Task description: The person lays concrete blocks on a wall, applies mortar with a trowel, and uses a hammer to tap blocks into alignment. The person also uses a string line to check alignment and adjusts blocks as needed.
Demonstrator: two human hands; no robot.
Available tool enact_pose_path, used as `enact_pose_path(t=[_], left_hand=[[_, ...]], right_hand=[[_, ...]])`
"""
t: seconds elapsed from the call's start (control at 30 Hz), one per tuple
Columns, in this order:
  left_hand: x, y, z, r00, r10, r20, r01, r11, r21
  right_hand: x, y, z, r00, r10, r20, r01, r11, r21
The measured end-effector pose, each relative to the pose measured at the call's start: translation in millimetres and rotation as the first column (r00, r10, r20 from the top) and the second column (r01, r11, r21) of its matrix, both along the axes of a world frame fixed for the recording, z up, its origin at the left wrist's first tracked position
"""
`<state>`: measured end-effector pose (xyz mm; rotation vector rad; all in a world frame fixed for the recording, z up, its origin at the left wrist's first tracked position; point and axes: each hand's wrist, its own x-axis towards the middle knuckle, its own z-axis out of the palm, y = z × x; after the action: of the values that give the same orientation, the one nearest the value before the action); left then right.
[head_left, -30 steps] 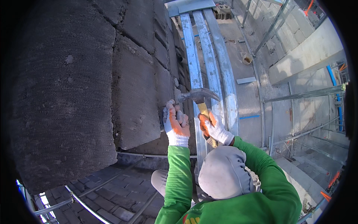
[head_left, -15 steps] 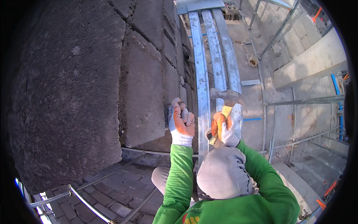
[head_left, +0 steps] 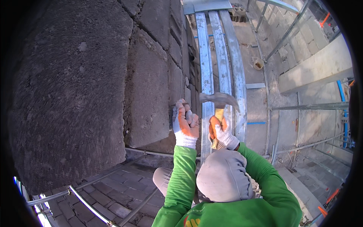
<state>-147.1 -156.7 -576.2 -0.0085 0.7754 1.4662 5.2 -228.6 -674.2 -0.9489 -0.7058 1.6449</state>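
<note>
My right hand (head_left: 223, 130), in a white and orange glove, is closed round the yellow handle of a claw hammer (head_left: 218, 99). The hammer's metal head is slightly smeared by motion and lies over the metal planks, pointing toward the wall. To its left, my left hand (head_left: 186, 123), gloved alike, is closed with its fingertips up against the block wall (head_left: 147, 90). What those fingers pinch is too small to make out. A thin string (head_left: 182, 72) runs down the wall toward that hand. The hammer head and my left hand are apart.
Long metal scaffold planks (head_left: 224, 49) stretch ahead, with a flat metal sheet (head_left: 210, 5) across their far end. Scaffold tubes (head_left: 310, 107) cross at the right and lower left. Far below are a bucket (head_left: 258, 64), a hollow block (head_left: 238, 14) and a paved floor (head_left: 109, 189).
My right hand has swung the hammer leftward, closer to my left hand. My left hand keeps its place at the wall. The whole view has shifted slightly.
</note>
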Motion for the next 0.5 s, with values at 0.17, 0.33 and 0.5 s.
enact_pose_path(t=[0.17,0.33,0.5], left_hand=[[1.4,2.6,2.8,0.999,0.016,-0.036,-0.018,0.999,-0.044],[1.3,1.9,-1.0,1.000,0.009,0.013,-0.009,1.000,-0.003],[-0.2,2.7,-2.0,1.000,0.019,-0.017,-0.019,1.000,-0.024]], right_hand=[[-0.4,0.6,-5.4,1.000,-0.022,0.019,0.025,0.986,-0.164],[2.9,0.5,-8.1,0.944,0.229,0.239,-0.236,0.972,0.000],[-0.6,1.2,-2.2,0.975,-0.088,-0.206,0.076,0.995,-0.069]])
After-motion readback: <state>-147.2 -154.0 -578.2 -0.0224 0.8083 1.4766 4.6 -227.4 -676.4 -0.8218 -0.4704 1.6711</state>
